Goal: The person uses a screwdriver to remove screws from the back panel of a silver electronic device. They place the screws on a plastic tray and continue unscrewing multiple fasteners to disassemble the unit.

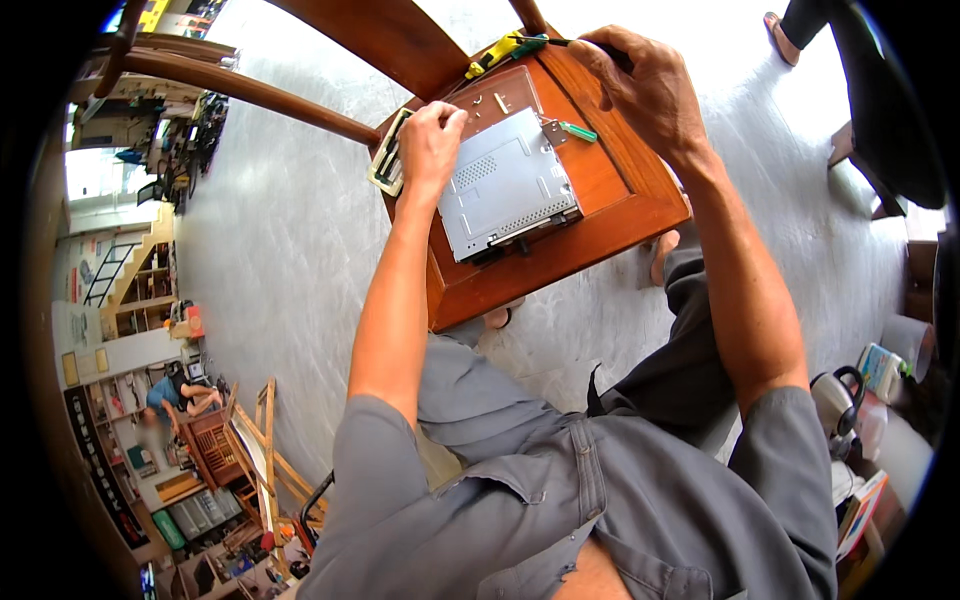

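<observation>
A flat silver metal box (pixel 508 185) with rows of vent holes lies on the seat of a wooden chair (pixel 610 205). My left hand (pixel 430 148) is closed at the box's far left corner; whatever its fingers hold is hidden. Raised above the far right of the seat, my right hand (pixel 650 85) grips a slim black tool (pixel 556 42) whose thin end points left. Beside the box is a small green-handled screwdriver (pixel 578 131). Left of my left hand sits a beige rectangular frame (pixel 386 172) with dark slots.
A brown mat (pixel 522 84) with small metal pieces lies beyond the box. At the seat's far edge are a yellow tool (pixel 492 56) and a teal-handled tool (pixel 528 46). The chair's armrest (pixel 270 97) rises at left. Another person's leg (pixel 855 90) shows at far right.
</observation>
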`<act>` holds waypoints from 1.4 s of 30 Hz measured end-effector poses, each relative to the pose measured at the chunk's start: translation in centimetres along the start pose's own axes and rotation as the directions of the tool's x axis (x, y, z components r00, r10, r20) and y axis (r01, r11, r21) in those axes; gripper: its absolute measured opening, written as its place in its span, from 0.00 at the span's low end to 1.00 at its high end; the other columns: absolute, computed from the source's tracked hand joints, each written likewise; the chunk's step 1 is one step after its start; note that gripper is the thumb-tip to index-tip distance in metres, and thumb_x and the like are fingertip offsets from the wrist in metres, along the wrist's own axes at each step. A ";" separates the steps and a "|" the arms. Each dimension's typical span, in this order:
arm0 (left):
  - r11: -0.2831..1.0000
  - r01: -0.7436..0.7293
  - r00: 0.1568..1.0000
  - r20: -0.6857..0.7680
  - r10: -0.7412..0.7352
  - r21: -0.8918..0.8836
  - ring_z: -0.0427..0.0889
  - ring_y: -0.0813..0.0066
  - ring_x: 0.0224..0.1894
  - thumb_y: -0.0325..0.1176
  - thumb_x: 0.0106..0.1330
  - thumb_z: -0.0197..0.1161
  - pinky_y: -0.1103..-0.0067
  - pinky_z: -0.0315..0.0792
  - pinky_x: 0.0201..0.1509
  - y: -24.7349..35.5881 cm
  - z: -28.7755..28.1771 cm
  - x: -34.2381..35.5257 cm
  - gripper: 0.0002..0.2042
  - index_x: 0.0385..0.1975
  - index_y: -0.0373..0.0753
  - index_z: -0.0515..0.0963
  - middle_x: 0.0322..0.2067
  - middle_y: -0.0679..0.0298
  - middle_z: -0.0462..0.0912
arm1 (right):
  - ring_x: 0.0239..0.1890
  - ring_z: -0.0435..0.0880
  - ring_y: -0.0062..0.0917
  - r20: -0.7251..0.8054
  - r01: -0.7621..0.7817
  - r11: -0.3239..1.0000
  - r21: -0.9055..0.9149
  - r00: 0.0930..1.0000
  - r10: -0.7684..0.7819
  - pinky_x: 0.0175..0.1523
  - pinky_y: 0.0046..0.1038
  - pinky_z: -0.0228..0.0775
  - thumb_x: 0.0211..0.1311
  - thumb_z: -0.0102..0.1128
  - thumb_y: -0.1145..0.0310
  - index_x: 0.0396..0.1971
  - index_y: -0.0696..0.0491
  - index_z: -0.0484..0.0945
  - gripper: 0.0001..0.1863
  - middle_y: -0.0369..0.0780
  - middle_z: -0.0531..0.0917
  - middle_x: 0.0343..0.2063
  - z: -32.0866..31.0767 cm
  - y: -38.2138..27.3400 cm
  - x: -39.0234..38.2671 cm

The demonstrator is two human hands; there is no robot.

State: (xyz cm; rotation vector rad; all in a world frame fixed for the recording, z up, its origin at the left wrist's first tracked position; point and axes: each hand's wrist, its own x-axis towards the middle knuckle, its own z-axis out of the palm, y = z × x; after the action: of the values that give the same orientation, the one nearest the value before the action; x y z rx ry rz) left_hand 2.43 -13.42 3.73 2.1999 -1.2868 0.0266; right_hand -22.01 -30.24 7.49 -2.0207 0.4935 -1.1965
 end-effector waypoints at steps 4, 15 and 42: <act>0.962 0.233 0.940 0.221 -0.261 0.146 0.88 0.51 0.45 0.40 0.58 0.73 0.63 0.80 0.51 -0.5 3.0 3.4 0.12 0.34 0.39 0.88 0.38 0.51 0.89 | 0.21 0.84 0.25 0.048 -0.088 0.996 -0.003 0.995 0.088 0.29 0.27 0.76 0.69 0.68 0.61 0.43 0.57 0.87 0.14 0.44 0.86 0.23 -1.2 -0.7 -1.1; 0.905 0.242 0.935 0.167 -0.314 0.350 0.88 0.45 0.46 0.35 0.56 0.73 0.59 0.80 0.55 -1.6 5.9 5.7 0.10 0.35 0.38 0.89 0.39 0.45 0.88 | 0.21 0.82 0.35 0.029 -0.101 0.990 0.095 0.995 0.099 0.30 0.33 0.76 0.68 0.68 0.64 0.38 0.56 0.85 0.10 0.47 0.83 0.21 -3.4 -0.7 -1.5; 0.951 0.228 0.943 0.194 -0.269 0.209 0.88 0.44 0.36 0.33 0.51 0.74 0.58 0.81 0.45 -1.9 5.5 5.2 0.11 0.24 0.31 0.85 0.29 0.42 0.86 | 0.25 0.86 0.44 0.102 -0.175 0.979 0.106 0.981 0.164 0.30 0.37 0.76 0.67 0.69 0.66 0.36 0.57 0.83 0.09 0.48 0.85 0.23 -5.0 -1.9 -1.6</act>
State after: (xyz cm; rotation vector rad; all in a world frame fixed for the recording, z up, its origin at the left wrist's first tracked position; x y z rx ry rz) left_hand 5.29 -19.50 -0.22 2.5713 -1.1464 -0.2123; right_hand -27.22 -29.94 9.47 -1.8864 0.5276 -1.0009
